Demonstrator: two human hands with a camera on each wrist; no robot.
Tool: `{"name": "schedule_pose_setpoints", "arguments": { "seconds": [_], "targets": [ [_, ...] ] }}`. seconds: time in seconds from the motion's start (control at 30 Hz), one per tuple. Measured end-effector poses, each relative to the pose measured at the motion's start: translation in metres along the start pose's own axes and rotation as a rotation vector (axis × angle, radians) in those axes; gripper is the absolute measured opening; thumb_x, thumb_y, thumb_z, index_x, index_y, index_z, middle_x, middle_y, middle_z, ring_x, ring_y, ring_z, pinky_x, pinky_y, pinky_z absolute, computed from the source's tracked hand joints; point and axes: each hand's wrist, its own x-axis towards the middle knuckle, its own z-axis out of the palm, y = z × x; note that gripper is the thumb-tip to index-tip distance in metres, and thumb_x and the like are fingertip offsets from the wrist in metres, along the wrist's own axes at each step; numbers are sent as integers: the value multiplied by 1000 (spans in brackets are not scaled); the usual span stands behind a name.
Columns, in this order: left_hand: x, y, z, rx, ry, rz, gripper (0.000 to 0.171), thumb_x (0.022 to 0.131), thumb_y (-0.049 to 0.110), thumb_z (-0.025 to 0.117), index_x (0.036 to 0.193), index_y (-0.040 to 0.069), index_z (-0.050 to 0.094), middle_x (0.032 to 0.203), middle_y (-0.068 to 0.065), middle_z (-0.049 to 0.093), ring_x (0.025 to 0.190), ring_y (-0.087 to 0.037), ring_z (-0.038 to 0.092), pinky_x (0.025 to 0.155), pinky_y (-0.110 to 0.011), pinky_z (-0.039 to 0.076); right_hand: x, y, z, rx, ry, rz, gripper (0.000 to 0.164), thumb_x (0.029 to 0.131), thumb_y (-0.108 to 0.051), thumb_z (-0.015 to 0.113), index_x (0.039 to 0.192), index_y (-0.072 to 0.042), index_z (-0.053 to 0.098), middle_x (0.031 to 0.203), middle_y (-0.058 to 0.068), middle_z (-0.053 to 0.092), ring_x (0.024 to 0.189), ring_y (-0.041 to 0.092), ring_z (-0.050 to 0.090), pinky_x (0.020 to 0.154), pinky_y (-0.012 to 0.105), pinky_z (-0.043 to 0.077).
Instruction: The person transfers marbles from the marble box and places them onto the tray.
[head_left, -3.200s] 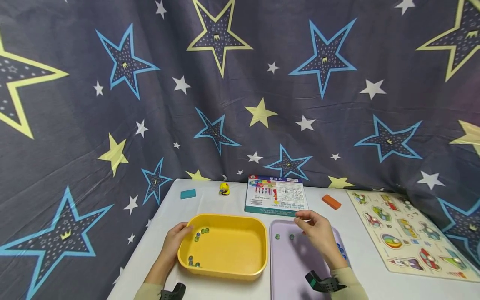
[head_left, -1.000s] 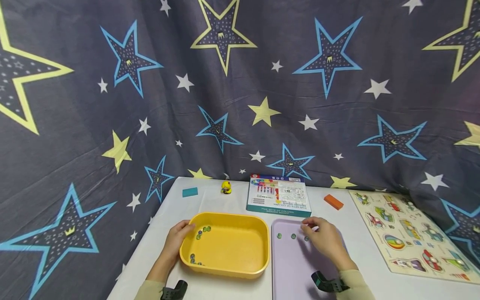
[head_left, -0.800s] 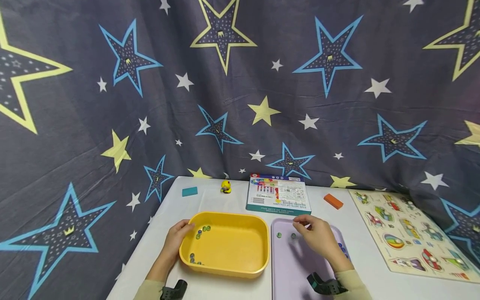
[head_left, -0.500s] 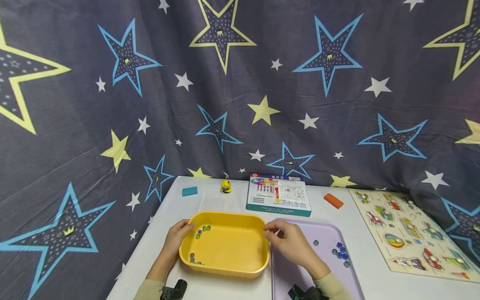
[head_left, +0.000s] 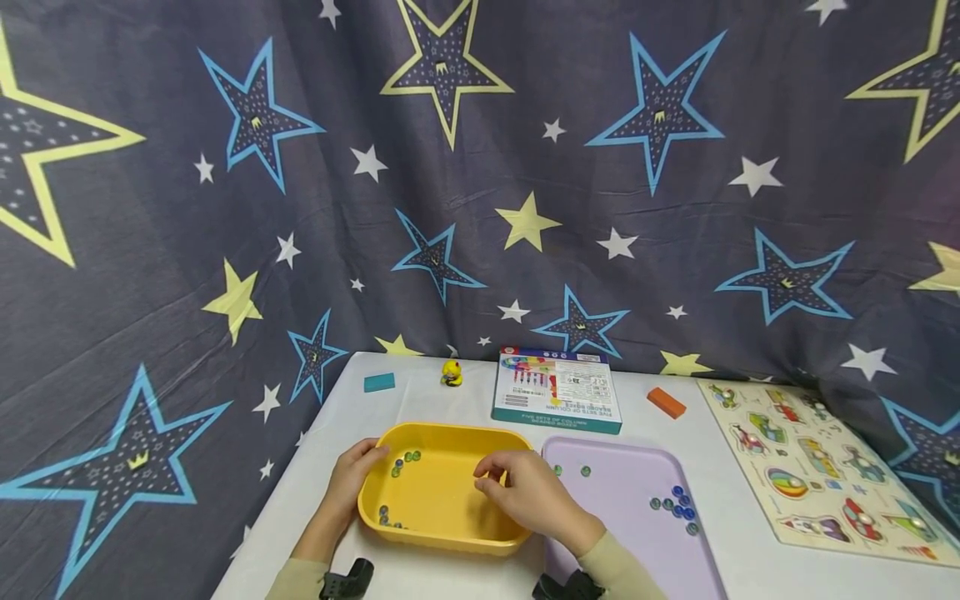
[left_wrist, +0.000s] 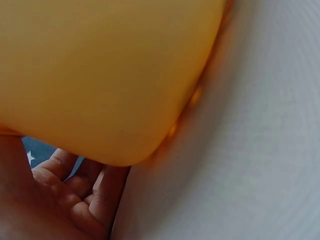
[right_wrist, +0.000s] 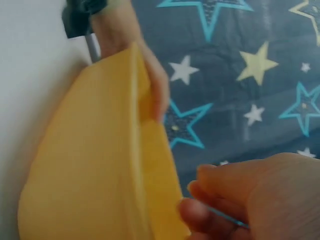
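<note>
My left hand (head_left: 351,483) holds the left rim of a yellow bin (head_left: 450,546), thumb over the edge; in the left wrist view its fingers (left_wrist: 105,195) lie against the outer wall. Several green and bluish glass marbles (head_left: 397,468) sit along the bin's left side. Over the right half of the bin hovers my right hand (head_left: 528,492), thumb and fingertips drawn together. I cannot tell whether a marble is between them; none shows in the right wrist view, where the hand (right_wrist: 250,195) is beside the bin wall (right_wrist: 100,150).
A lilac tray (head_left: 615,533) right of the bin bears blue marbles (head_left: 684,502) and several green ones (head_left: 585,471). Behind are a boxed set (head_left: 557,392), a yellow toy duck (head_left: 452,373), a teal block (head_left: 379,382) and an orange block (head_left: 666,402). A picture puzzle board (head_left: 825,467) lies at the right.
My right hand has moved left from over the tray, past the bin's right rim, to above the bin. One green marble on the tray has rolled right toward the blue ones. My left hand stays.
</note>
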Motion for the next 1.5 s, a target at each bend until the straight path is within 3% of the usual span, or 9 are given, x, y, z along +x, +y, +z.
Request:
{"name": "schedule_pose_setpoints", "arguments": {
  "seconds": [0.33,0.63,0.8,1.3,1.5],
  "targets": [
    [1,-1,1,13,3,-5,35,84,36,58,105,8,61,97,-10,60,85,-22,53,72,-26,46,14,-1,28,-131,-301,45,18,80,-31,67,93,-18,66,70,-15,54,64,3,48,64,21,41],
    [-3,3,1,18,-9,28,39,85,39,58,106,7,61,96,-12,60,82,-22,54,70,-27,46,19,-3,43,15,-431,11,6,81,-18,66,86,-21,67,65,-12,53,58,1,45,55,17,39],
    [-3,4,-2,18,-2,21,41,84,40,58,107,6,60,97,-12,60,83,-22,53,69,-26,46,24,-6,44,72,-502,-37,12,85,-12,59,86,-21,67,67,-13,55,61,0,46,58,16,39],
    [0,0,-2,10,11,20,40,83,40,59,105,6,62,98,-10,61,84,-20,54,70,-25,47,47,-30,66,17,-567,106,12,84,-15,63,95,-18,65,76,-9,55,69,6,48,68,21,40],
    [1,-1,-2,8,11,19,38,84,39,59,103,6,62,98,-10,61,84,-20,54,70,-24,47,53,-33,78,26,-545,75,9,83,-14,64,90,-19,65,75,-9,54,67,6,47,65,20,39]
  ]
}}
